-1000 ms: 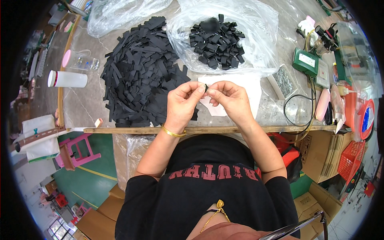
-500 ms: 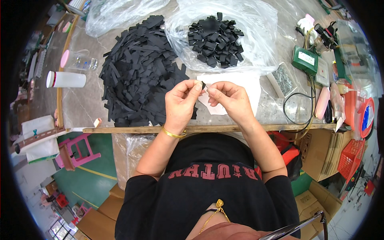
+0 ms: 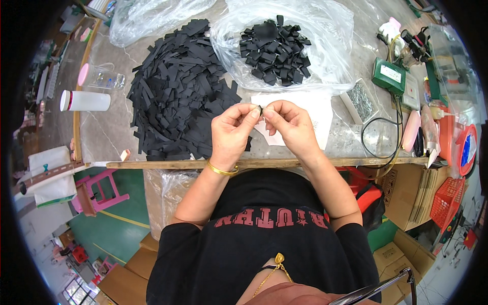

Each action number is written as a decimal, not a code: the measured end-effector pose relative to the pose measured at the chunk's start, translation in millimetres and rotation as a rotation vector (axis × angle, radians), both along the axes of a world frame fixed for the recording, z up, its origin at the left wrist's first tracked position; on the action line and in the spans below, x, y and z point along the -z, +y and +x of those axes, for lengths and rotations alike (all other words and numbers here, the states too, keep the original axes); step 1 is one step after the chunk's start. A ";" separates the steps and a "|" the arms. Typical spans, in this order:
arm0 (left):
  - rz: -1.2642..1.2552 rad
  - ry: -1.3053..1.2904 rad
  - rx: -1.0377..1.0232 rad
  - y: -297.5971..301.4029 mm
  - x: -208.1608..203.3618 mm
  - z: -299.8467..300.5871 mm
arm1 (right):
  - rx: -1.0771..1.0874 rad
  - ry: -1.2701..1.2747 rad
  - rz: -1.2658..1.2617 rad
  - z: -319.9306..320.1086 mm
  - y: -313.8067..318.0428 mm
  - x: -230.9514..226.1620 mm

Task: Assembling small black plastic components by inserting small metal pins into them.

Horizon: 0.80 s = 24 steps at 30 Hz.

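My left hand pinches a small black strip between thumb and forefinger, above the table's near edge. From the other side my right hand meets it, thumb and forefinger pressed on the same piece. Most of the strip is hidden by the fingertips. To the left lies a large heap of flat black strips. Beyond my hands, a smaller heap of folded black pieces rests on a clear plastic bag. White paper is spread beneath and beside my right hand.
A shallow box of small metal pieces stands right of the paper. Further right are a green device and a looped black cable. A white bottle and a clear jar lie at left. A wooden strip edges the table.
My right fingertips have closed in on the black strip, which shows less now. The gap between my two hands has narrowed slightly.
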<state>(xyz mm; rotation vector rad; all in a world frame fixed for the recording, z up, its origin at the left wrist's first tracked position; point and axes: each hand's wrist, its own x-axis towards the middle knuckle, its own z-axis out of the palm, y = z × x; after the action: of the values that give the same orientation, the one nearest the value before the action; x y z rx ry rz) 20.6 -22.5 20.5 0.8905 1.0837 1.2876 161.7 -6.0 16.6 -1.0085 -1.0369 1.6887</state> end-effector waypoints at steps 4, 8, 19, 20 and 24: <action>0.062 -0.082 -0.129 -4.3 5.5 8.0 | 0.027 0.001 -0.003 -2.2 0.1 -1.3; 0.038 -0.124 -0.117 -4.8 10.2 8.7 | 0.054 -0.017 0.003 -0.2 -0.4 -0.6; -0.149 -0.474 0.036 -1.3 7.6 6.7 | 0.100 0.242 0.054 -0.2 -4.0 19.8; -0.148 -0.473 0.036 -1.3 7.7 6.4 | 0.111 0.258 0.048 -0.3 -4.4 21.3; -0.155 -0.464 0.056 -2.6 5.7 8.0 | 0.155 0.302 0.038 -2.2 -7.9 25.5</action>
<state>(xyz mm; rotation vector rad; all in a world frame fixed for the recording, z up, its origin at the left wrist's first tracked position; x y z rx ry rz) 28.6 -25.1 14.8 0.4681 0.7722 1.2634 159.5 -13.9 -8.9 -0.7598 -0.7706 1.6263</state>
